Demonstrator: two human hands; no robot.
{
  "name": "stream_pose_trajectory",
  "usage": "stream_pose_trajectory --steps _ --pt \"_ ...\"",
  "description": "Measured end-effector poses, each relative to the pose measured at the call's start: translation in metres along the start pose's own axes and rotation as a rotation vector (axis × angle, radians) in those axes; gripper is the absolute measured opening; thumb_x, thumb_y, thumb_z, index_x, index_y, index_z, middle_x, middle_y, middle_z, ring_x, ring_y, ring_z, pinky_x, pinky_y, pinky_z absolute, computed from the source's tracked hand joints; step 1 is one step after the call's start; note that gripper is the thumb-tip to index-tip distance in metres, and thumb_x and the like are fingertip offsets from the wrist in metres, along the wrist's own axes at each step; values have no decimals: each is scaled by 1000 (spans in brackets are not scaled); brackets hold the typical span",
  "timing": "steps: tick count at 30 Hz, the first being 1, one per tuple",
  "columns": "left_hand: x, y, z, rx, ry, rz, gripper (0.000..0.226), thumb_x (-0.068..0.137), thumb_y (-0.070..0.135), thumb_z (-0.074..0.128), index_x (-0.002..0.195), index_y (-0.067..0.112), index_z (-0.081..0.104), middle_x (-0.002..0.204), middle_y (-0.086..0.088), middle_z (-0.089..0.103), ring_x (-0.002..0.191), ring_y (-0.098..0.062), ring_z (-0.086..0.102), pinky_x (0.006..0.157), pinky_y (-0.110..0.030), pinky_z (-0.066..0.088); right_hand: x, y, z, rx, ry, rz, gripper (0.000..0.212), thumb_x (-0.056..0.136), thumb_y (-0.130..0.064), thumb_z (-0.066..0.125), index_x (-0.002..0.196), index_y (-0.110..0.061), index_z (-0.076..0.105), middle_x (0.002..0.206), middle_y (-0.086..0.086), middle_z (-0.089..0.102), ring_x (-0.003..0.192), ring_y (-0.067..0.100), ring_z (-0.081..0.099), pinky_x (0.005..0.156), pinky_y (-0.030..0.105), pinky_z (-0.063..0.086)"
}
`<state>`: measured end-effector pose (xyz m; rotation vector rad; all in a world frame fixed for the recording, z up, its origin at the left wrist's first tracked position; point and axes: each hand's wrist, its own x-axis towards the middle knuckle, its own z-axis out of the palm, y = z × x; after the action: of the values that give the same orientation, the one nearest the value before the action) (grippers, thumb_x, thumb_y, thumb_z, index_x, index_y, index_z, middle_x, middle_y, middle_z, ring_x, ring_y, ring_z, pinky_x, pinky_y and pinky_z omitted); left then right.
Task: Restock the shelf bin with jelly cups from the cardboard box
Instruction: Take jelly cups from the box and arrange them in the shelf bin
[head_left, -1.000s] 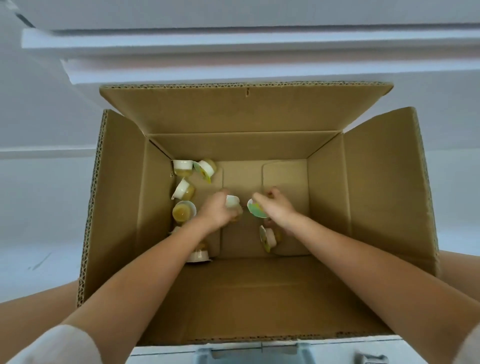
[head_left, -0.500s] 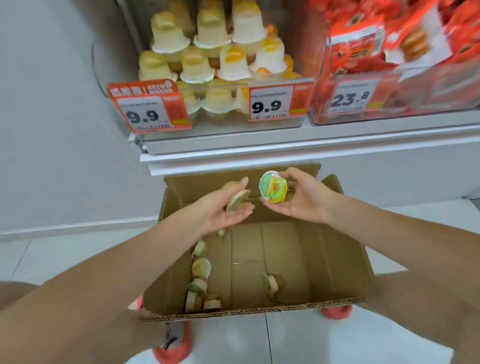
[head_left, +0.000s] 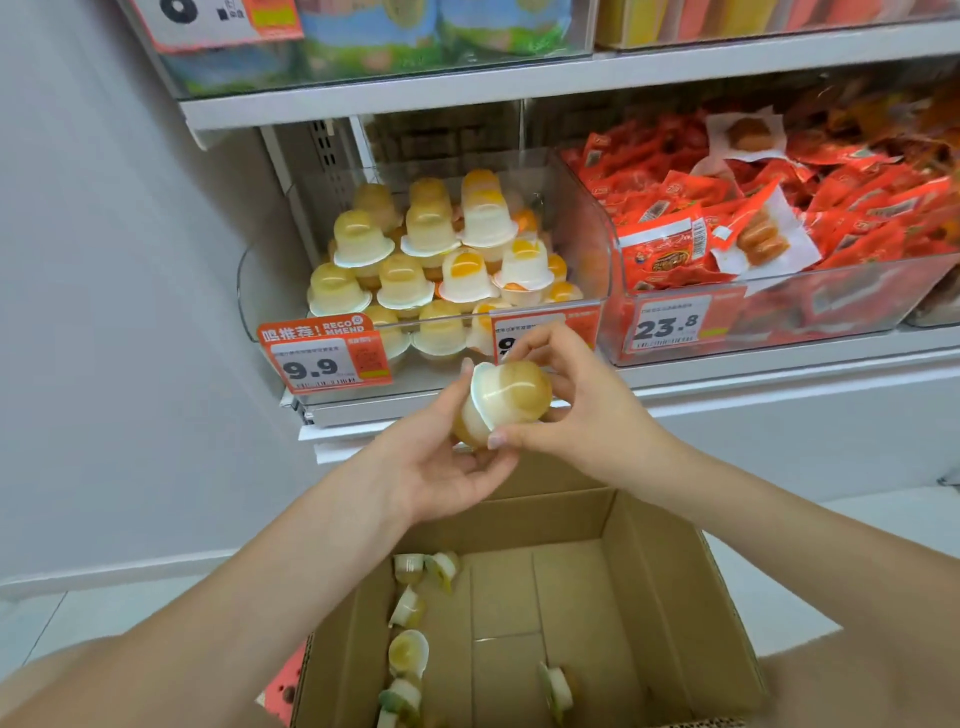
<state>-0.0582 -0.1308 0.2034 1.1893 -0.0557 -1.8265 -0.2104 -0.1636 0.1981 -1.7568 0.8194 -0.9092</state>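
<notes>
Head view, starting nearest: the open brown cardboard box (head_left: 649, 597) stands on the floor below the hands, and only a few small plastic jelly cups (head_left: 409, 649) with yellow filling are left in it, most along its left wall and one nearer the middle. I judge the box is almost emptied, so the restocking is far along but not finished. Above the box, the left hand (head_left: 441, 467) and the right hand (head_left: 582, 415) meet. Together they hold two amber jelly cups (head_left: 506, 402) placed rim to rim; the left fingers are curled under one and the right fingers (head_left: 524, 343) pinch the other. This pair is in front of the shelf edge, not yet inside. Further back, the clear plastic shelf bin (head_left: 582, 218) already carries a high pile of cups, with room remaining near its top.
</notes>
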Motion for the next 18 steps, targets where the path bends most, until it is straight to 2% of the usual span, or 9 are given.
stream_pose_trajectory --steps 4,7,9,11,13,16,18 --pt "3 5 -2 23 -120 77 45 86 46 59 114 11 60 103 -14 62 80 -22 61 73 -33 57 9 4 -1 -39 -47 9 57 61 -16 87 98 -37 50 104 -6 61 97 18 63 84 41 56" --pt "-1 11 0 26 -223 150 43 89 35 55 121 7 58 124 -19 60 107 -27 58 99 -36 43 17 3 -3 -40 -69 5 54 66 -14 85 104 -34 52 109 -7 62 96 21 63 88 38 55" --pt "-5 16 0 29 -297 176 41 86 26 59 121 6 58 131 -19 56 117 -30 54 105 -36 36 20 -1 -6 -93 -90 -8 55 68 -18 84 110 -35 54 111 -14 60 98 13 63 91 38 53" --pt "-8 19 -3 36 -389 204 36 83 19 65 117 5 63 126 -20 60 114 -32 58 101 -38 43 21 -8 -7 -117 -100 4 57 71 -21 83 118 -35 54 116 -16 58 99 7 63 93 35 52" --pt "-12 19 -6 27 -455 228 35 71 7 76 105 2 71 118 -22 63 107 -35 63 90 -39 52 21 -14 -7 -117 -108 4 59 72 -24 81 124 -32 53 119 -14 57 100 5 63 94 31 51" --pt "-17 17 -10 7 -436 256 57 43 4 92 97 -1 74 115 -24 65 104 -37 65 83 -43 56 21 -23 -5 -144 -141 -4 62 71 -28 81 126 -31 52 118 -14 58 102 4 61 95 29 50" --pt "-18 17 -11 -35 -438 251 62 42 6 93 100 -4 72 115 -26 64 103 -39 65 85 -45 54 25 -27 -3 -119 -152 -15 64 68 -25 84 124 -30 54 117 -13 59 103 7 60 96 31 49"
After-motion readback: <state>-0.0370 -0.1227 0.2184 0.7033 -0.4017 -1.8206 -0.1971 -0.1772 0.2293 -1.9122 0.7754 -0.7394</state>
